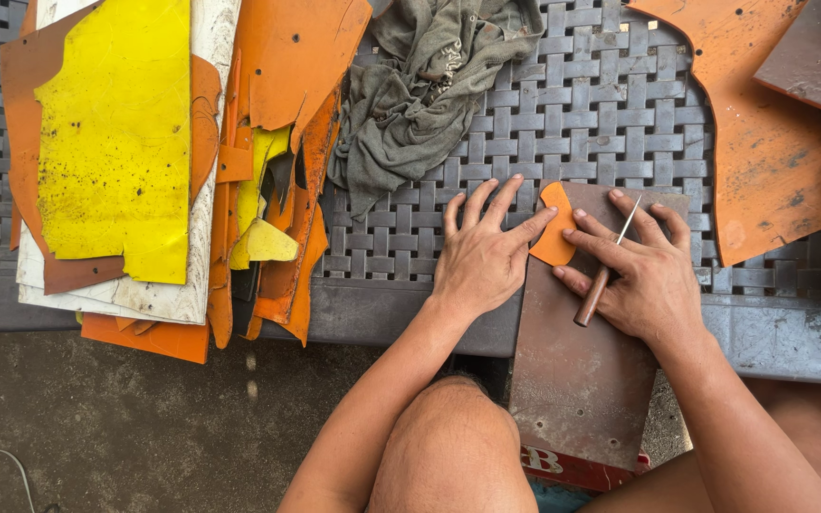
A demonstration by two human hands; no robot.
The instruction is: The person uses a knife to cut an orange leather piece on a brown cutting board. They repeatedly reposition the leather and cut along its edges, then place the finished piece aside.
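Observation:
A small orange leather piece (555, 237) lies on a brown board (577, 370) that juts off the table's front edge. My left hand (483, 255) rests flat on the woven table, fingers spread, index fingertip touching the piece's left edge. My right hand (640, 271) presses the piece's right side with its fingertips and holds a thin knife with a wooden handle (601, 280), its blade pointing up and away.
A stack of yellow and orange leather sheets (144, 161) covers the left of the grey woven table (563, 114). A grey rag (429, 90) lies at the back centre. Large orange sheets (762, 142) lie at the right. My knee (448, 446) is below.

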